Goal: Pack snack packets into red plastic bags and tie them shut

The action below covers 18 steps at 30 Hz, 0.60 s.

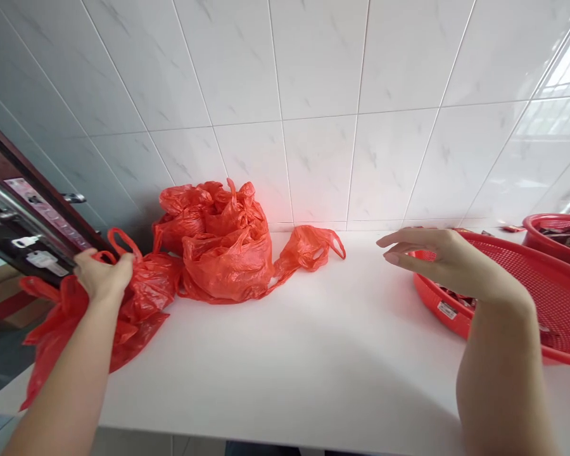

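Observation:
At the left end of the white table, my left hand (105,273) is closed on a red plastic bag (142,288), near its handle loops; the fingertips are partly hidden. More red film from bags spreads under that wrist and over the table's left edge. My right hand (437,256) hangs in the air with fingers stretched to the left and nothing between them. Behind and below it is a red perforated plastic basket (563,310) with small dark red items in it, partly covered by my forearm.
A bulging heap of red bags (225,253) stands against the tiled wall (313,69). Beside it lies a small crumpled red bag (308,248). A second red basket (534,221) stands at the far right. A dark door frame with keys (42,259) borders the left.

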{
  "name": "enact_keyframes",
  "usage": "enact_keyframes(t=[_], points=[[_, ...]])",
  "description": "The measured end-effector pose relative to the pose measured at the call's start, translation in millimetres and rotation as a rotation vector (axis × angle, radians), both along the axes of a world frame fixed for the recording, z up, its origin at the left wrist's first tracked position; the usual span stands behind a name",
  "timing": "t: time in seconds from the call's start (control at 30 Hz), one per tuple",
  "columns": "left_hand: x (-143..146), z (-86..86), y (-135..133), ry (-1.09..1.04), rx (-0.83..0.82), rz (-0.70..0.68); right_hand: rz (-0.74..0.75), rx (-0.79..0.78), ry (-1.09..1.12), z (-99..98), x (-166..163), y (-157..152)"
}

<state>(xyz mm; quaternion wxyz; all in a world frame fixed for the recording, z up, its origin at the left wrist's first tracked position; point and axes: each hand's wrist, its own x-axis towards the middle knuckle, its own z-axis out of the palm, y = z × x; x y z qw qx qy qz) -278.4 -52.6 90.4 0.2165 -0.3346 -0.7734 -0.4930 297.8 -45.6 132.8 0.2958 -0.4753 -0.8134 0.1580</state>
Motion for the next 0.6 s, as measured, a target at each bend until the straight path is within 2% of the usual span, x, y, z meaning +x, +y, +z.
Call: enact_keyframes(t=[0.07,0.1,0.2,0.27,0.37,0.5,0.53,0.6], points=[[18,13.6,5,-0.031,0.081,0.082,-0.002,-0.028,-0.025,-0.9,-1,2],[30,20.9,9,0.001,0.117,0.065,0.002,-0.044,-0.036,-0.8,-2,2],[73,36.8,18,0.175,0.158,-0.163,0.010,-0.082,-0.068,1.0,-6,0],[103,36.9,24,0.151,0.171,-0.400,0.014,-0.108,-0.089,2.4,-8,-1],[147,19.0,29,0.195,0.032,-0.766,0.017,-0.132,-0.121,2.8,-9,-2],[197,-21.0,33,0.334,-0.295,-1.152,0.018,-0.137,-0.166,0.0,-9,0],[206,-28.6,34,0.379,-0.337,-1.198,0.017,-0.141,-0.178,-0.7,-8,0],[216,-34.5,35,0.459,-0.294,-1.188,0.012,-0.152,-0.198,-1.3,-7,0]])
